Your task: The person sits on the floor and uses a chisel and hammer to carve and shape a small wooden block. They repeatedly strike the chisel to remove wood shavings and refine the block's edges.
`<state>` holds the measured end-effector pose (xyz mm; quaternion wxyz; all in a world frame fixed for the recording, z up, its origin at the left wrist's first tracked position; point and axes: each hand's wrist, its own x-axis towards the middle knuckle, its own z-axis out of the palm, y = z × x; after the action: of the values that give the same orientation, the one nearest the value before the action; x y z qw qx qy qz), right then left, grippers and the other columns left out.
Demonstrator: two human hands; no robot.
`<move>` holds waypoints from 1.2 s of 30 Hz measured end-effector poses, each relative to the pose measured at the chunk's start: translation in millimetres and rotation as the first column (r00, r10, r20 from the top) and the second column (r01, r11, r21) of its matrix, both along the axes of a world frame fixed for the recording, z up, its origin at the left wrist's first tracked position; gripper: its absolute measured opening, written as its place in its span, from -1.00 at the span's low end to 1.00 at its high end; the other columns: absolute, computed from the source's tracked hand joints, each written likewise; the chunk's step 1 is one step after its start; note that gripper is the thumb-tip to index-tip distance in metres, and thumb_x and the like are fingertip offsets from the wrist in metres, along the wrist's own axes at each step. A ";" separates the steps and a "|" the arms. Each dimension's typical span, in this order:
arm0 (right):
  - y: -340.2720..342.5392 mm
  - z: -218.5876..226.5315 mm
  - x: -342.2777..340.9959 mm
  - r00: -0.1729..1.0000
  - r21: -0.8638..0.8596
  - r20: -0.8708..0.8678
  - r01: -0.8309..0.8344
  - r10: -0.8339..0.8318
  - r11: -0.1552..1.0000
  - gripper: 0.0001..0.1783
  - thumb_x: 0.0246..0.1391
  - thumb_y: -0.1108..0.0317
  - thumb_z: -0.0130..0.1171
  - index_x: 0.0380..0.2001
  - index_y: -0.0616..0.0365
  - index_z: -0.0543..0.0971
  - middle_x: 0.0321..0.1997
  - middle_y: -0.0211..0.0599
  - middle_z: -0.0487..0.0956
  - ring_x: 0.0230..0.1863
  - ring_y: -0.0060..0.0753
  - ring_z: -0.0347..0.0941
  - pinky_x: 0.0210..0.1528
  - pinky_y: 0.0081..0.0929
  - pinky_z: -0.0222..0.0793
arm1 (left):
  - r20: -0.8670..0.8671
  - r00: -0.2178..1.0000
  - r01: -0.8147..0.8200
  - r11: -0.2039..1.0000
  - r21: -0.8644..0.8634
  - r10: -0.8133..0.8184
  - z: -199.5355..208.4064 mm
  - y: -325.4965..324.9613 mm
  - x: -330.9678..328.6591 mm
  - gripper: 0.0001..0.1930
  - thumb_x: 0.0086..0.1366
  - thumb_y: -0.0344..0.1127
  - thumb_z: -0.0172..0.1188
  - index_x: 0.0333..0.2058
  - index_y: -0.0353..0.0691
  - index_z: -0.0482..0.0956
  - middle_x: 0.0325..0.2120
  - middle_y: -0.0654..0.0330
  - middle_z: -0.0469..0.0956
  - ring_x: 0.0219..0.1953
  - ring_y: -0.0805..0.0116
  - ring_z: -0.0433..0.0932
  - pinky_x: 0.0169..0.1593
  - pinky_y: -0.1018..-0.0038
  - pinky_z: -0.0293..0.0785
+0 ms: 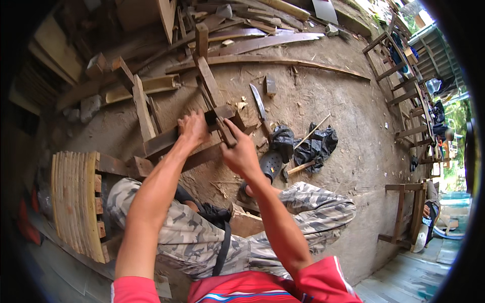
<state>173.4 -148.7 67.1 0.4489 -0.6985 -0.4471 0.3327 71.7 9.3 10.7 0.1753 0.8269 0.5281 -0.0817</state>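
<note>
A dark wooden frame (164,143) made of joined beams lies in front of me, with upright legs standing from it. My left hand (193,129) is closed over its long beam. Close to the frame's right corner, my right hand (240,153) grips a short brown wooden piece (226,132). Its index finger lies along the piece, which touches or overlaps the beam; I cannot tell which. Just beyond my right hand, a long-bladed knife (258,101) lies on the ground. Beside it is a small dark block (270,86).
At my left stands a slatted bamboo seat (76,204). Black plastic sheeting (322,144) and a stick lie right of my shoe (271,164). Planks (268,44) are heaped at the far side. Wooden frames (399,96) line the right, with a wooden stool (406,188) nearer.
</note>
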 end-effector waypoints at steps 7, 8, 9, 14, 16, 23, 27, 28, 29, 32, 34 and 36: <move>-210.4 99.8 -24.6 0.998 -0.257 0.034 -0.044 0.055 0.965 -0.19 0.04 0.56 0.20 0.41 0.10 0.29 0.11 0.09 0.61 0.01 0.05 0.65 0.03 -0.29 0.50 | -0.010 0.999 0.031 0.999 0.025 -0.031 -9.0 -1.5 0.5 -0.27 -0.01 -0.26 0.48 0.13 -0.35 0.39 0.06 -0.15 0.52 0.18 -0.15 0.49 0.26 -0.19 0.33; -226.9 110.4 -24.2 0.999 -0.365 -0.038 -0.018 0.004 0.931 -0.20 0.04 0.56 0.22 0.40 0.10 0.31 0.10 0.11 0.61 -0.01 0.06 0.66 0.02 -0.29 0.51 | -0.016 0.999 0.031 0.999 0.022 -0.031 -10.2 -1.1 0.4 -0.28 -0.01 -0.26 0.48 0.13 -0.35 0.39 0.05 -0.15 0.52 0.17 -0.16 0.49 0.25 -0.19 0.34; -232.4 117.0 -20.4 0.996 -0.337 -0.046 -0.081 0.070 0.938 -0.20 0.05 0.55 0.23 0.40 0.11 0.31 0.08 0.11 0.62 -0.02 0.07 0.66 -0.01 -0.30 0.52 | -0.001 0.999 0.038 0.999 0.029 -0.038 -11.5 -2.3 -0.7 -0.28 -0.01 -0.26 0.48 0.12 -0.35 0.39 0.05 -0.15 0.52 0.17 -0.16 0.50 0.24 -0.18 0.34; -211.7 130.8 6.4 0.995 -0.201 0.088 -0.030 0.048 0.979 -0.22 0.07 0.51 0.27 0.39 0.05 0.33 -0.10 0.13 0.67 -0.12 0.14 0.66 -0.16 -0.33 0.54 | 0.021 0.999 0.040 0.996 0.077 -0.042 -11.4 -2.1 -3.6 -0.27 -0.04 -0.24 0.49 0.11 -0.33 0.39 0.03 -0.14 0.53 0.13 -0.15 0.51 0.21 -0.14 0.36; -208.5 132.6 14.0 0.998 -0.242 0.053 -0.015 0.029 0.970 -0.24 0.07 0.50 0.27 0.38 0.02 0.35 -0.11 0.15 0.66 -0.15 0.14 0.66 -0.16 -0.34 0.54 | 0.034 0.997 0.059 0.995 0.074 -0.062 -10.0 -1.9 -3.6 -0.26 -0.05 -0.22 0.50 0.11 -0.32 0.39 0.02 -0.13 0.53 0.12 -0.15 0.52 0.20 -0.13 0.37; -263.4 123.8 5.5 0.993 -0.289 -0.079 0.062 -0.089 0.955 -0.28 0.02 0.51 0.28 0.32 0.08 0.44 -0.31 -0.03 0.70 -0.36 -0.24 0.71 -0.25 -0.44 0.52 | 0.006 0.997 0.073 0.992 0.103 -0.074 -9.7 -1.3 -3.0 -0.26 -0.06 -0.18 0.49 0.09 -0.31 0.39 0.00 -0.12 0.54 0.10 -0.14 0.53 0.16 -0.07 0.43; -283.2 117.8 -1.9 0.990 -0.305 -0.097 0.070 -0.105 0.950 -0.27 -0.05 0.63 0.24 0.29 0.30 0.42 -0.12 -0.14 0.73 -0.25 -0.63 0.60 -0.16 -0.64 0.46 | -0.022 0.993 0.120 0.993 0.010 -0.120 -7.9 16.6 -4.8 -0.20 -0.10 -0.02 0.50 0.07 -0.34 0.42 -0.04 -0.18 0.59 0.08 -0.14 0.57 0.15 0.01 0.48; -283.7 116.2 -2.8 0.992 -0.258 -0.075 0.075 -0.097 0.963 -0.26 -0.04 0.60 0.25 0.30 0.26 0.42 -0.21 -0.13 0.72 -0.31 -0.53 0.63 -0.22 -0.60 0.48 | -0.024 0.990 0.138 0.990 -0.030 -0.138 -6.6 23.9 -5.2 -0.17 -0.12 0.02 0.50 0.07 -0.34 0.43 -0.04 -0.20 0.60 0.08 -0.14 0.57 0.15 0.04 0.48; -283.9 115.9 -3.3 0.995 -0.210 -0.051 0.078 -0.090 0.975 -0.26 -0.03 0.58 0.26 0.31 0.23 0.42 -0.29 -0.11 0.71 -0.38 -0.43 0.67 -0.27 -0.55 0.50 | -0.022 0.988 0.153 0.986 -0.064 -0.155 -5.5 30.7 -5.7 -0.15 -0.13 0.07 0.50 0.08 -0.34 0.43 -0.05 -0.22 0.61 0.07 -0.14 0.58 0.15 0.07 0.49; -278.0 112.3 -3.5 0.995 -0.113 -0.028 0.094 -0.097 0.989 -0.25 -0.03 0.55 0.27 0.32 0.22 0.41 -0.32 -0.08 0.72 -0.43 -0.33 0.70 -0.31 -0.52 0.52 | -0.037 0.975 0.211 0.967 -0.139 -0.218 -3.1 45.8 -7.4 -0.02 -0.14 0.29 0.46 0.12 -0.37 0.45 0.00 -0.23 0.60 0.10 -0.14 0.57 0.19 0.11 0.48; -271.7 108.7 -3.2 0.995 -0.069 -0.012 0.098 -0.099 0.993 -0.24 -0.03 0.55 0.26 0.33 0.23 0.40 -0.24 -0.06 0.73 -0.41 -0.34 0.70 -0.29 -0.54 0.52 | 0.009 0.975 0.220 0.963 -0.154 -0.221 -2.2 49.1 -8.2 0.06 -0.09 0.46 0.36 0.14 -0.39 0.46 0.03 -0.21 0.59 0.12 -0.13 0.56 0.20 0.11 0.47; -264.6 104.2 -2.8 0.995 -0.009 0.030 0.097 -0.097 0.995 -0.23 -0.02 0.56 0.26 0.34 0.24 0.38 -0.15 -0.04 0.73 -0.37 -0.36 0.71 -0.26 -0.55 0.52 | 0.032 0.981 0.193 0.965 -0.175 -0.191 -1.3 48.5 -8.5 0.11 -0.03 0.59 0.20 0.15 -0.41 0.47 0.05 -0.20 0.58 0.13 -0.13 0.55 0.22 0.10 0.44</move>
<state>170.6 -413.3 171.3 0.4545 -0.7264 -0.4175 0.3024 63.2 57.9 9.4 0.2436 0.8558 0.4348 -0.1387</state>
